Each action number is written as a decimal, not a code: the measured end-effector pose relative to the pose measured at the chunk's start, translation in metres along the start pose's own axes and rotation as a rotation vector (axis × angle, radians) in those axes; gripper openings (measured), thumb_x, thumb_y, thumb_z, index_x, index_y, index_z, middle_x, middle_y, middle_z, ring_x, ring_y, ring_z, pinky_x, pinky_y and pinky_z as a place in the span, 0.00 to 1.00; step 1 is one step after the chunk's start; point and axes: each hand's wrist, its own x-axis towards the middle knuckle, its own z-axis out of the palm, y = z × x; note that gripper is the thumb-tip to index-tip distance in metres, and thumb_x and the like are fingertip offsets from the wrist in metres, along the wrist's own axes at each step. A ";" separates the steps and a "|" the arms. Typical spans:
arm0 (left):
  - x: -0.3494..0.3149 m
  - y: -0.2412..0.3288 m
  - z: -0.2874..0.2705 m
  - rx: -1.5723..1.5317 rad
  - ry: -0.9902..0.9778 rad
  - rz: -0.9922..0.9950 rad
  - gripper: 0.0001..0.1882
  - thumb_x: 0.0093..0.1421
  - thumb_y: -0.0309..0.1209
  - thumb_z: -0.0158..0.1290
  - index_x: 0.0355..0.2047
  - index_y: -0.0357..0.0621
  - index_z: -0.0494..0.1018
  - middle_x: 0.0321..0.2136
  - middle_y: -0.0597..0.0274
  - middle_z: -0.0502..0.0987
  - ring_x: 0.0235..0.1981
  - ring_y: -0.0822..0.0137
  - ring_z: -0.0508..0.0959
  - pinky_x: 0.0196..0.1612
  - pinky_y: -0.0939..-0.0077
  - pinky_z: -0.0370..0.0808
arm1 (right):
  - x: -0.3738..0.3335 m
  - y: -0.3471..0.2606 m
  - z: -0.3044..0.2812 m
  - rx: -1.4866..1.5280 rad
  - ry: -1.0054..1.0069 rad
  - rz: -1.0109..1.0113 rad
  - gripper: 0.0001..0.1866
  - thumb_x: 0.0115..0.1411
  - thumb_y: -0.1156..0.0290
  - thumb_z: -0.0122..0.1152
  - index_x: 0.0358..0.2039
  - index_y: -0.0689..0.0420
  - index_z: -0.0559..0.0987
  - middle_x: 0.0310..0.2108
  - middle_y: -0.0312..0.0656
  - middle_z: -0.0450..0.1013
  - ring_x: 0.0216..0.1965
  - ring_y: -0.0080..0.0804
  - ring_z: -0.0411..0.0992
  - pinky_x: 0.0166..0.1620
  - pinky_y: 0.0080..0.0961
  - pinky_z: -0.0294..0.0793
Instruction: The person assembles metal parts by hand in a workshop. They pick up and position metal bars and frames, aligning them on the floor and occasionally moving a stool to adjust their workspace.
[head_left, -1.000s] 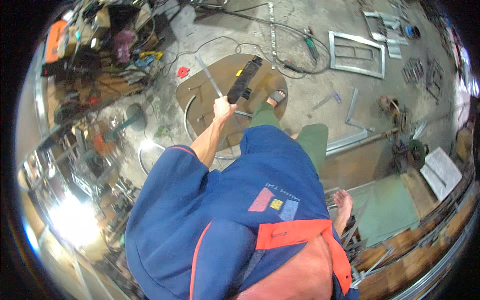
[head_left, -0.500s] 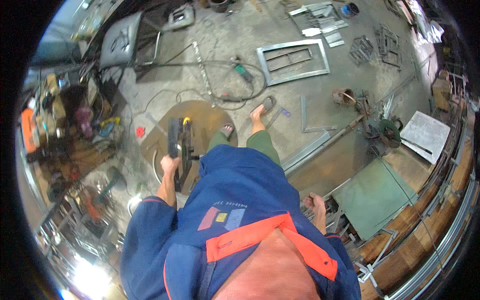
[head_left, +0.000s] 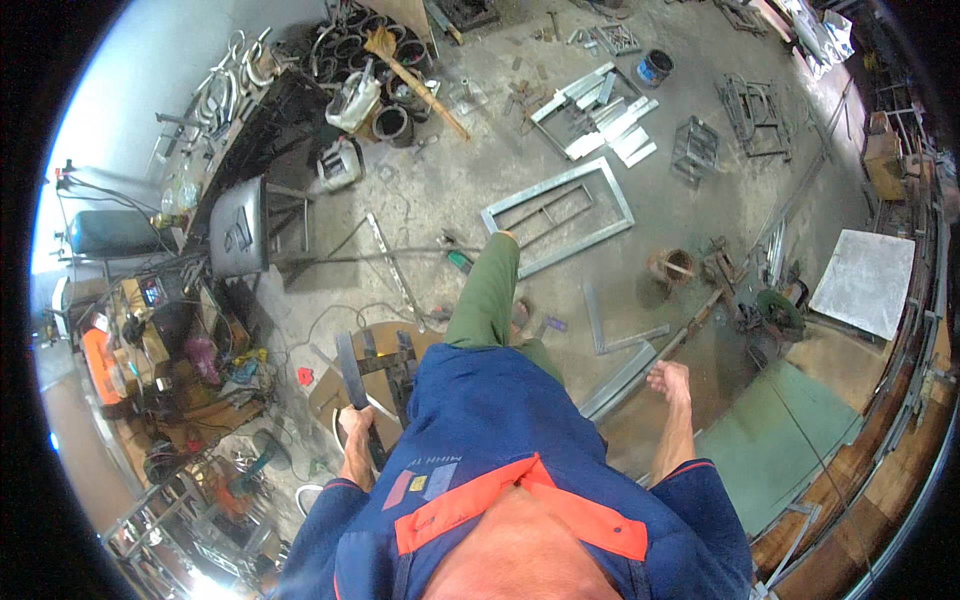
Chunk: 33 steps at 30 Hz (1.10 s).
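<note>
My left hand (head_left: 355, 420) grips a dark metal frame (head_left: 352, 372) with crosspieces, carried beside my left hip. Part of that frame is hidden behind my blue shirt. Under it on the floor lies a rusty brown sheet (head_left: 328, 392). My right hand (head_left: 670, 380) is held out from my right side with its fingers curled, and nothing shows in it. Nearest to that hand are long galvanized steel profiles (head_left: 620, 385) on the floor. One leg in green trousers (head_left: 487, 300) is stretched forward.
Ahead lies a rectangular galvanized frame (head_left: 577, 250), with a green power tool (head_left: 459, 260) and cables left of it. An L-shaped steel piece (head_left: 592, 315) is on the floor. A black-seated chair (head_left: 238, 228) stands left. Right are a green sheet (head_left: 780, 430) and a rusty pot (head_left: 670, 267).
My leg has swung forward, and the view takes in more floor ahead. My right hand has moved forward and outward. The dark frame in my left hand has turned, showing its crosspieces.
</note>
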 end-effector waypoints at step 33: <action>0.075 0.837 -0.217 -0.141 0.208 0.445 0.17 0.42 0.36 0.63 0.32 0.38 0.82 0.28 0.41 0.82 0.34 0.45 0.84 0.41 0.58 0.80 | 0.150 -0.899 0.407 -0.339 -0.257 -0.685 0.15 0.60 0.66 0.64 0.41 0.66 0.81 0.31 0.42 0.79 0.29 0.27 0.77 0.30 0.24 0.74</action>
